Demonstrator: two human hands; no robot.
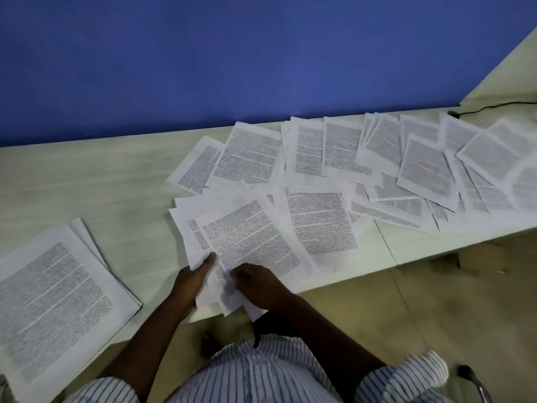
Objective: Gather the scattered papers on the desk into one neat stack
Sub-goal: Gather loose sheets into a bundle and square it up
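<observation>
2 hands: 1 left hand (194, 275) and 1 right hand (259, 284). 1 table (87, 184), 1 tidy stack (58, 301), 1 black cable (494, 107). The loose papers (319, 222) overlap too much to count, but more than 10.

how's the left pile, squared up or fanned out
Slightly fanned: the left pile is roughly gathered, but lower sheets' edges peek out along its far and right sides.

Printed papers (363, 170) — scattered, overlapping — desk (101, 181)

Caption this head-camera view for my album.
Left hand and right hand grip a bundle of printed white sheets at the pale desk; gathered stack left, scattered pages right.
</observation>
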